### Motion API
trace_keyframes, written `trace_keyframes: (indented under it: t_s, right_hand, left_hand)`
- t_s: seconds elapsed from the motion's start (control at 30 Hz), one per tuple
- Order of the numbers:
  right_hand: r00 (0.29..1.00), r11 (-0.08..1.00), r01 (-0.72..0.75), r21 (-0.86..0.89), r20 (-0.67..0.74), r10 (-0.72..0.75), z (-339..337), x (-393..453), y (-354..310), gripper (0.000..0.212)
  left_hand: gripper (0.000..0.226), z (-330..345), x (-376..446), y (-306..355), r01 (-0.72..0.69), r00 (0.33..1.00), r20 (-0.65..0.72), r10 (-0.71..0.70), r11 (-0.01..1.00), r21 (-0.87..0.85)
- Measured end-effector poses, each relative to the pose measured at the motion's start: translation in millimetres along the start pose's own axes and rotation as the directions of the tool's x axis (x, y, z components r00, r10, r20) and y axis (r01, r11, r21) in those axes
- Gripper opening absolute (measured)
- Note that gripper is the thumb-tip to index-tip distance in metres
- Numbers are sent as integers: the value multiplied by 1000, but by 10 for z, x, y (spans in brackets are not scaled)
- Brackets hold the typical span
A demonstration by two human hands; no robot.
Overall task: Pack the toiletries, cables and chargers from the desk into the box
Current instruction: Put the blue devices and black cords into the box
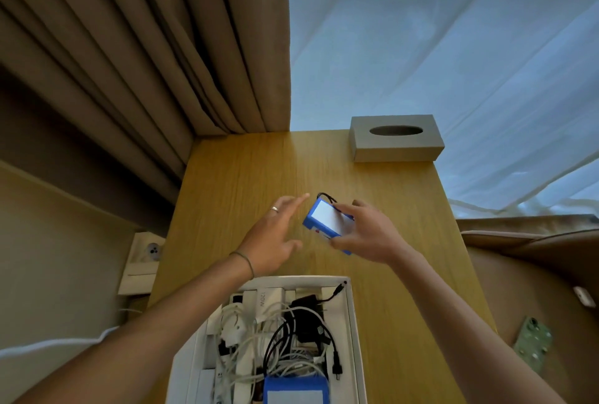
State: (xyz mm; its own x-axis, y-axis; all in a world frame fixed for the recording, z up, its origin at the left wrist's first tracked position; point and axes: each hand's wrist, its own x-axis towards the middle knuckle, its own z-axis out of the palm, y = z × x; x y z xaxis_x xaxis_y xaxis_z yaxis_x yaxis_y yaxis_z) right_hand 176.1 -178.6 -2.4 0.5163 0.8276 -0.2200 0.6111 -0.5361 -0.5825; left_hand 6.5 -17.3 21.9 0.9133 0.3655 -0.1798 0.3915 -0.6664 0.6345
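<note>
My right hand (369, 235) grips a blue battery pack (327, 222) with a white label and a short black wire, held just above the middle of the wooden desk (233, 183). My left hand (275, 232) hovers beside the pack on its left, fingers spread, holding nothing; it wears a ring and a wrist band. The white box (351, 322) lies at the desk's near edge. It holds white and black cables, a white 120W charger (269, 301), a black adapter and a second blue pack (296, 390) at the bottom.
A grey tissue box (395, 137) stands at the desk's far right corner. Brown curtains hang at the back left, a sheer curtain at the right. A wall socket (150, 251) is left of the desk. A brown seat with a phone (533, 343) lies to the right.
</note>
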Motion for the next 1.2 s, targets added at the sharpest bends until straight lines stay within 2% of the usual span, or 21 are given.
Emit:
trace_keyframes:
  t_s: [0.07, 0.13, 0.23, 0.3, 0.4, 0.57, 0.7, 0.8, 0.93, 1.07, 1.13, 1.2]
  right_hand:
    - [999, 969, 34, 244, 26, -42, -192, -118, -93, 70]
    - [993, 912, 89, 400, 38, -114, -338, -234, -214, 57]
    - [990, 844, 121, 523, 4, -144, -500, -399, -416, 36]
    - [991, 779, 133, 612, -55, -126, -561, -504, -535, 31]
    - [984, 687, 176, 705, -126, -123, -594, -608, -708, 30]
    - [970, 538, 240, 808, -219, -104, -565, -675, -1027, 33]
    - [981, 404, 195, 894, -171, -94, -541, -765, -1210, 38]
    - [991, 395, 130, 909, -119, -53, -444, -849, -1322, 38]
    - [998, 366, 54, 929, -56, -4, -227, -959, -1426, 37]
    - [999, 372, 6, 928, 10, -39, -9, -1065, -1431, 42]
    - [996, 439, 21, 898, 21, -91, 61, -1133, -1351, 49]
    - [970, 578, 70, 813, 79, -228, 102, -1222, -1288, 56]
  left_hand:
    - [90, -68, 40, 122, -97, 994, -44, 96, 995, -16]
    - [73, -175, 60, 243, -175, 979, -111, 168, 983, -49]
    - [40, -365, 41, 363, -236, 951, -207, 228, 972, -14]
    - [34, -487, -19, 410, -229, 940, -266, 214, 973, -29]
    - [30, -645, -123, 473, -256, 923, -330, 199, 956, -141]
    - [34, -839, -409, 525, -231, 961, -251, 117, 839, -493]
    - [32, -857, -759, 377, -94, 996, -66, 67, 729, -678]
    - [39, -850, -1038, 279, -21, 994, 52, 98, 632, -775]
    - [47, -868, -1146, 288, 8, 999, -20, -37, 633, -774]
    - [28, -816, -1200, 276, 15, 997, -33, -69, 609, -793]
    - [26, -805, -1269, 249, -4, 998, -39, -47, 595, -804]
    - [28, -789, -1334, 232, -14, 998, -50, -46, 584, -812]
